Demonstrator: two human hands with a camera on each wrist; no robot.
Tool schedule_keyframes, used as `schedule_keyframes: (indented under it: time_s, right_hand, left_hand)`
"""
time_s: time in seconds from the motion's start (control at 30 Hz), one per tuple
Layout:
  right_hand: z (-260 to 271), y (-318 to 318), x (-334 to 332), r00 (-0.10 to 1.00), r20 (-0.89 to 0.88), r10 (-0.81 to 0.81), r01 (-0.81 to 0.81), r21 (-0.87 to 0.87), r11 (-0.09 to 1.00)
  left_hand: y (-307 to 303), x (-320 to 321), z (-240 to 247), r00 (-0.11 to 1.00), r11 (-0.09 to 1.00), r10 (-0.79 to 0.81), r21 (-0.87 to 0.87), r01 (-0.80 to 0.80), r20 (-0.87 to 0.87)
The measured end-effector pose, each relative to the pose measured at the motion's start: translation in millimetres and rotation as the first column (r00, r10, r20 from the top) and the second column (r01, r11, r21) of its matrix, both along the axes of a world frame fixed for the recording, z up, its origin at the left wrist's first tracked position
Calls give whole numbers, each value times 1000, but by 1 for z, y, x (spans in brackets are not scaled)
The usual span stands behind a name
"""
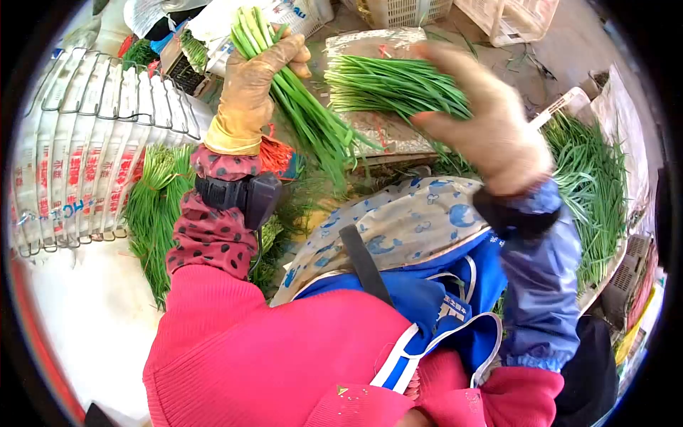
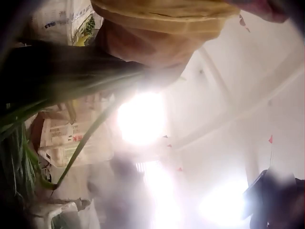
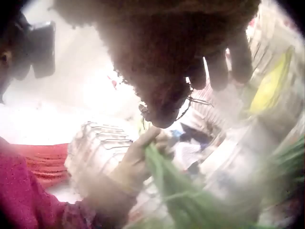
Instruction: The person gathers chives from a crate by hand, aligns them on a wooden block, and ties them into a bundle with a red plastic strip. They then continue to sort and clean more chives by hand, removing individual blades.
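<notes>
In the head view my left hand point(image 1: 250, 91), in a yellowish glove, grips a bunch of garlic chives point(image 1: 302, 107) near its pale stem ends. The leaves of that bunch hang down to the right. My right hand point(image 1: 491, 117) is blurred, its thumb and fingers apart, with nothing seen between them. It overlaps the leaf tips of a second pile of garlic chives point(image 1: 391, 82), which lies on a pale board point(image 1: 373, 132). In the right wrist view the right hand point(image 3: 176, 62) appears dark, fingers spread, thin strands at one fingertip.
Loose chives point(image 1: 594, 192) fill a container at the right, and another heap point(image 1: 160, 213) lies at the left beside a white crate point(image 1: 71, 156). Red ties point(image 1: 276, 155) lie under the left wrist. Plastic crates point(image 1: 512, 18) stand at the back. A patterned apron point(image 1: 398, 220) covers the lap.
</notes>
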State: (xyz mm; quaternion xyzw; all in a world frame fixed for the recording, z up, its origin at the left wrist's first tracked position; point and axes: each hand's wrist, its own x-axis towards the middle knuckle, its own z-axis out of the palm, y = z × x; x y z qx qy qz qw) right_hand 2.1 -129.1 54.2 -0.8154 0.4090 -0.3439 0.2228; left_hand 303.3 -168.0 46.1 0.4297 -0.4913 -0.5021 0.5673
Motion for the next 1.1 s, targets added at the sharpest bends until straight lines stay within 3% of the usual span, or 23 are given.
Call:
schedule_keyframes:
  time_s: [0.03, 0.1, 0.17, 0.23, 0.27, 0.3, 0.37, 0.4, 0.43, 0.5, 0.53, 0.6, 0.7, 0.77, 0.8, 0.87, 0.9, 0.93, 0.97, 1.0, 1.03, 1.1]
  right_hand:
    - [0, 4, 28, 992, 70, 107, -106, -21, 994]
    - [-7, 19, 81, 999, 45, 26, -27, 11, 1000]
    - [-1, 42, 108, 975, -186, 120, -55, 317, 947]
    - [-28, 64, 123, 907, -316, 279, -178, 313, 933]
    - [-40, 67, 116, 866, -370, 337, -216, 333, 918]
    - [-54, 68, 99, 818, -420, 394, -253, 352, 901]
    - [-93, 53, 64, 620, -669, 409, -127, 429, 894]
    - [-72, 48, 64, 591, -733, 337, 37, 442, 896]
    - [-43, 43, 61, 545, -795, 267, 203, 434, 878]
    - [-21, 43, 74, 773, -632, 63, 164, 293, 942]
    - [-19, 44, 86, 882, -470, 43, 86, 249, 965]
    - [-16, 50, 120, 980, -199, 25, 0, 126, 992]
    - [-39, 58, 178, 997, -43, -61, 59, -52, 997]
    - [-42, 58, 190, 993, -97, -73, 78, 51, 996]
    - [-57, 53, 191, 986, 53, -160, 164, -80, 983]
    - [-53, 31, 167, 997, -74, -21, 30, 110, 993]
    - [-54, 23, 155, 990, -122, 66, -39, 215, 976]
    - [-57, 18, 146, 989, -142, 31, -5, 174, 985]
    - [-58, 9, 136, 962, -269, 42, -1, 149, 989]
    - [-61, -2, 127, 938, -345, 39, 9, 134, 991]
    - [-64, -11, 117, 908, -418, 37, 15, 121, 993]
    - [-72, -26, 97, 844, -533, 57, 43, 174, 984]
  left_hand:
    - [5, 0, 4, 1000, 1000, -2, -10, 2, -7]
    - [14, 5, 13, 995, 997, 63, -39, -66, -73]
    - [15, 17, 18, 979, 993, 65, -80, -82, -195]
    - [15, 46, 18, 934, 990, 16, -126, -64, -356]
    - [19, 56, 20, 927, 987, 71, -108, -119, -368]
    - [22, 66, 23, 960, 974, 173, -105, -200, -221]
    - [31, 86, 25, 928, 928, 363, -122, -352, 87]
    - [35, 83, 23, 886, 886, 455, -143, -441, 90]
    - [40, 84, 19, 902, 891, 419, -237, -387, 102]
    - [41, 80, 6, 858, 861, 490, -240, -449, 152]
    - [43, 75, 1, 839, 857, 501, -260, -445, 212]
    - [48, 62, -5, 795, 850, 517, -304, -430, 318]
    - [58, 26, -4, 904, 876, 426, -273, -398, 50]
    - [64, 8, 4, 922, 925, 369, -45, -376, -121]
    - [60, 10, -2, 908, 941, 337, 59, -333, -248]
    - [50, 27, -15, 831, 959, 270, 209, -190, -486]
    - [46, 25, -23, 798, 944, 309, 267, -193, -517]
    - [43, 21, -31, 764, 925, 352, 325, -197, -540]
    - [40, 16, -41, 728, 902, 397, 382, -199, -558]
    - [33, 12, -60, 699, 912, 364, 390, -131, -616]
    - [28, 1, -73, 640, 855, 446, 509, -98, -626]
    - [21, -11, -117, 630, 866, 326, 490, 100, -705]
